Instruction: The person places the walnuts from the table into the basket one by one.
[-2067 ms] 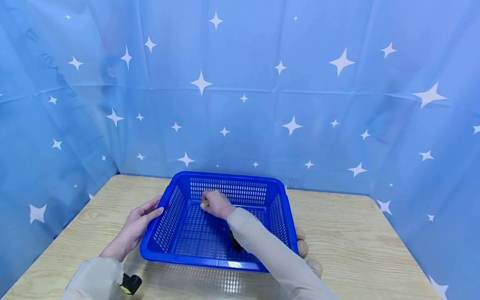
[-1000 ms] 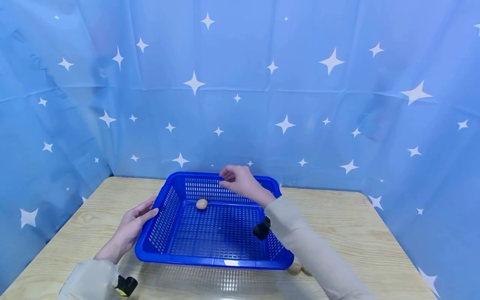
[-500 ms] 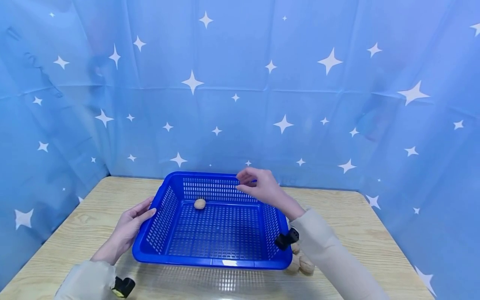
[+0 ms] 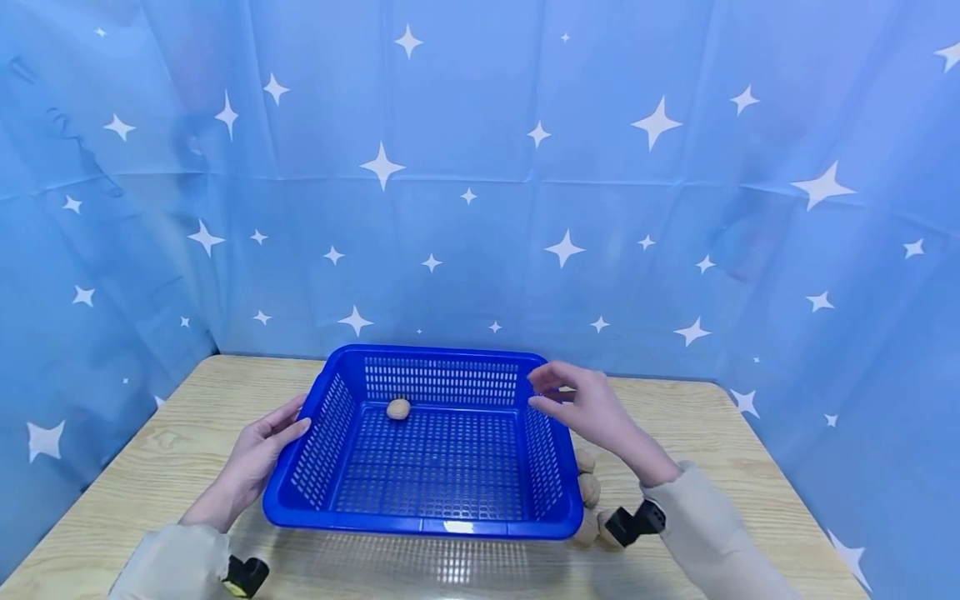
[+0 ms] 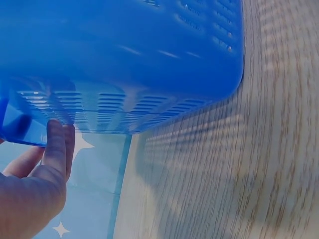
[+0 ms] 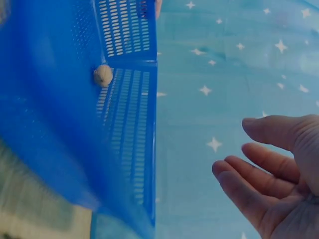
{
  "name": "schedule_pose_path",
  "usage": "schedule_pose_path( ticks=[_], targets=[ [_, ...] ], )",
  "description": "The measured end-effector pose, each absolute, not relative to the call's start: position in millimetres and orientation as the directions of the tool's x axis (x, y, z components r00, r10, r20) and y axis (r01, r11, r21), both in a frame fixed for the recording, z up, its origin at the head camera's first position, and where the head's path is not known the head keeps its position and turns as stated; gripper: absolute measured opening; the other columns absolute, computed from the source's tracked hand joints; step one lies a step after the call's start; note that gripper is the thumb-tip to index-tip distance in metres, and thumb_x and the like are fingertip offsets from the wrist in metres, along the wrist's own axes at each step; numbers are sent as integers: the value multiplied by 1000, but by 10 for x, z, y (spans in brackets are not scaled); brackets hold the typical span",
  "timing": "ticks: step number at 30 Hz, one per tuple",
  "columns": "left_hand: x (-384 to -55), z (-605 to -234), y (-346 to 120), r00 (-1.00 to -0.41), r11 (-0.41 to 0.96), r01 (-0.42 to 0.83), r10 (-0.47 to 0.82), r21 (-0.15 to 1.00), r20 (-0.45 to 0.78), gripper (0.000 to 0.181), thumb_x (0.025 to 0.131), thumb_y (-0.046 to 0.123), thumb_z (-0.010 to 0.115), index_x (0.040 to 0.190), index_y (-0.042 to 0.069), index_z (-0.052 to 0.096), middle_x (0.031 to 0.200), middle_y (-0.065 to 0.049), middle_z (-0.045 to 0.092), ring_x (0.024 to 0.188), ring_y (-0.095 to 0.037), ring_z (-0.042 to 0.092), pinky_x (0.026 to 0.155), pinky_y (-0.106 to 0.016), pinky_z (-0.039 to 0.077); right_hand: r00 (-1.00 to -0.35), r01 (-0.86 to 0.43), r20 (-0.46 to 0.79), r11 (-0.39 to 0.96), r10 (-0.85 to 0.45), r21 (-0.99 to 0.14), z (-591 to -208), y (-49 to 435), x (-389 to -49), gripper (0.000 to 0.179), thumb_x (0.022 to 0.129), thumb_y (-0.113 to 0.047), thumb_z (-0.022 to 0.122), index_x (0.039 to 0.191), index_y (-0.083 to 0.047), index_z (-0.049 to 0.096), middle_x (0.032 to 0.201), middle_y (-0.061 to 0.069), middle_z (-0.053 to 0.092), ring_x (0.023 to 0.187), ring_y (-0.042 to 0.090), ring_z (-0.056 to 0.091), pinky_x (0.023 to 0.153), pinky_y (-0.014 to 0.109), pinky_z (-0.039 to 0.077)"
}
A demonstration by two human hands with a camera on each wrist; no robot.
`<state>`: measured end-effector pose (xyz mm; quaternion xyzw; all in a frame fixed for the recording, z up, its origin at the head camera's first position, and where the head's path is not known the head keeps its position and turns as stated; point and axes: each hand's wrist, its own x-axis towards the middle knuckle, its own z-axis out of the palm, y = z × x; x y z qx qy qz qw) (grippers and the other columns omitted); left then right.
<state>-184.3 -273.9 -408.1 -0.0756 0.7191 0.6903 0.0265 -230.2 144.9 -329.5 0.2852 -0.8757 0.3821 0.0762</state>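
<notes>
A blue plastic basket [image 4: 450, 527] with slotted walls stands on the table. On its left rim, my left hand [image 4: 258, 450] keeps hold, thumb on top and fingers beneath; the left wrist view shows those fingers [image 5: 56, 149] against the outside wall. One walnut [image 4: 398, 409] lies inside, toward the back left corner. Over the right rim is my right hand [image 4: 588, 408], fingers spread and loosely bent; nothing is between them in the right wrist view. Several walnuts [image 4: 588, 490] lie just outside the basket's right wall, partly hidden by it and by the wrist camera.
The wooden table [image 4: 697, 467] extends on both sides of the basket. Behind it hangs a blue curtain [image 4: 480, 108] with white stars, which also closes off the left and right sides. Each wrist carries a black camera [image 4: 636, 522].
My right hand let go of the walnut inside the basket, rose, and moved right to above the right rim. My left hand still holds the left rim.
</notes>
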Motion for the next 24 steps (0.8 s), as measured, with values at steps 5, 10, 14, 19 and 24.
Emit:
schedule_pose_path(
  ticks=[5,10,14,19,24],
  targets=[
    [-1842,-4082,-2738,-987,29,-144,-75,989,-141,68,94,31,57,148,5,24,102,22,54,90,1,58,78,-21,51,-842,-528,333,516,-426,-675,-3402,1673,-2185,23,86,-6,67,108,1,63,103,16,65,94,29,63,78,38,54],
    [-1843,-4088,-2739,-988,20,-140,-68,990,-138,69,94,31,57,148,5,23,102,22,54,89,0,58,78,-21,51,-852,-514,335,517,-402,-685,-3541,1853,-2065,23,84,-3,68,106,2,63,99,14,66,92,29,64,77,35,54],
    [-1843,-4094,-2739,-988,9,-142,-67,990,-141,69,94,30,57,148,5,23,102,22,55,89,-1,58,78,-21,51,-865,-496,336,526,-373,-691,-3682,1970,-1971,20,83,-3,70,102,0,64,95,9,67,89,26,64,74,33,55],
    [-1841,-4090,-2728,-987,2,-145,-75,989,-144,68,94,30,57,148,4,24,100,22,56,89,0,58,77,-21,51,-881,-469,335,535,-334,-703,-3860,2075,-1858,22,81,-4,72,101,-1,64,94,7,67,86,26,65,72,35,55],
    [-1846,-4080,-2727,-987,14,-142,-75,990,-141,68,95,31,57,148,5,24,101,22,55,90,1,57,78,-20,51,-897,-440,318,541,-307,-717,-4026,2172,-1775,25,78,-1,73,101,2,63,94,12,66,85,23,64,71,34,55]
  ],
)
